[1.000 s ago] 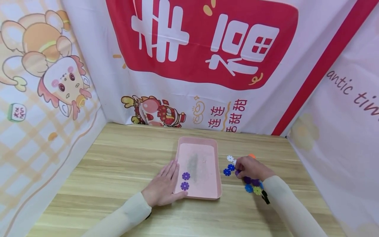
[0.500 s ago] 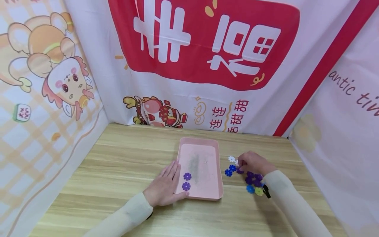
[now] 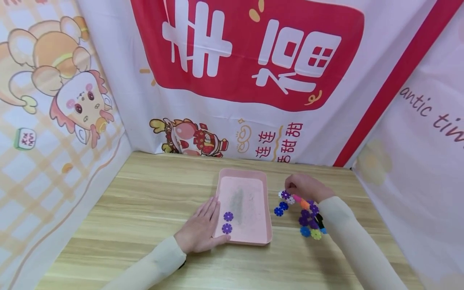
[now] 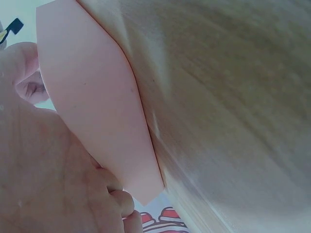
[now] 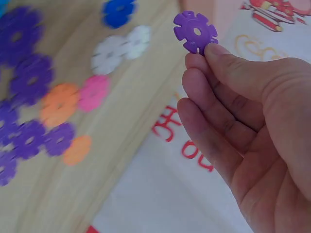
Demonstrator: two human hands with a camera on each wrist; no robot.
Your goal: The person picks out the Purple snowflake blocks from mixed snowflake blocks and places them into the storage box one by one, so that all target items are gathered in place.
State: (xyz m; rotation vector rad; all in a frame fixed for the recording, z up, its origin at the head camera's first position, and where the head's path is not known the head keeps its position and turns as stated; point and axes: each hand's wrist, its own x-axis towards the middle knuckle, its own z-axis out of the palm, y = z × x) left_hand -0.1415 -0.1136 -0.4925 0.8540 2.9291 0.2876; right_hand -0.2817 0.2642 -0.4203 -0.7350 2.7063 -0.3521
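My right hand (image 3: pixel 308 187) pinches a purple snowflake disc (image 5: pixel 184 33) by its edge between thumb and forefinger. In the head view this disc overlaps the white snowflake discs (image 3: pixel 291 200) on the table. A pink tray (image 3: pixel 269 217) stands left of it, with two purple snowflake discs (image 3: pixel 226 228) lying near its front left corner. My left hand (image 3: pixel 198 231) rests along the tray's left rim, fingers straight, thumb at the front corner. From the left wrist, its palm (image 4: pixel 48 170) shows close against the tray's outer wall (image 4: pixel 97 92).
Loose snowflake discs lie right of the tray: blue (image 3: pixel 278 211), orange (image 5: pixel 59 104), pink (image 5: pixel 93 92), several purple (image 5: pixel 31 80), light blue (image 3: pixel 305 231) and yellow-green (image 3: pixel 316 234). A printed cloth wall (image 3: pixel 319 133) rises behind the wooden table (image 3: pixel 163 185).
My right hand has picked the purple disc up off the table and raised it up and leftward, uncovering the pink and orange discs. My left hand has stayed on the tray.
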